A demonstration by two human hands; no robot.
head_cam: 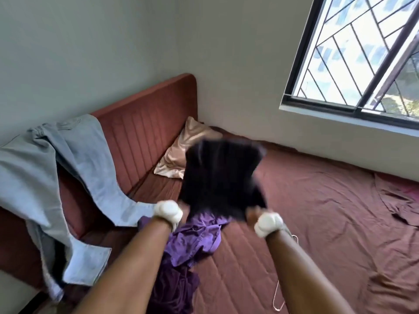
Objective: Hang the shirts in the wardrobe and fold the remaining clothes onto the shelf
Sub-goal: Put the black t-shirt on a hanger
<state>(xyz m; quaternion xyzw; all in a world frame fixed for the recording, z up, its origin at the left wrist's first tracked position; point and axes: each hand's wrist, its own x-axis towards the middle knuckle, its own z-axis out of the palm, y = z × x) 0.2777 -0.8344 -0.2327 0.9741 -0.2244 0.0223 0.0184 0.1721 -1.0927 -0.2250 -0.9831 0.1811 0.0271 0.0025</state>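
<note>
A black garment (223, 175), blurred by motion, hangs in the air above the bed. My left hand (184, 206) grips its lower left edge and my right hand (252, 215) grips its lower right edge; both hands are mostly hidden behind white wrist bands and the cloth. Under my arms a crumpled purple shirt (197, 239) lies on the mattress, with a darker purple garment (172, 288) below it. Light grey trousers (74, 159) are draped over the headboard at the left.
The bed (317, 223) has a rust-brown sheet and a red padded headboard (147, 123). A satin pillow (183, 150) leans in the corner. A thin wire hanger (278, 298) lies near my right forearm. A barred window (362, 55) fills the upper right.
</note>
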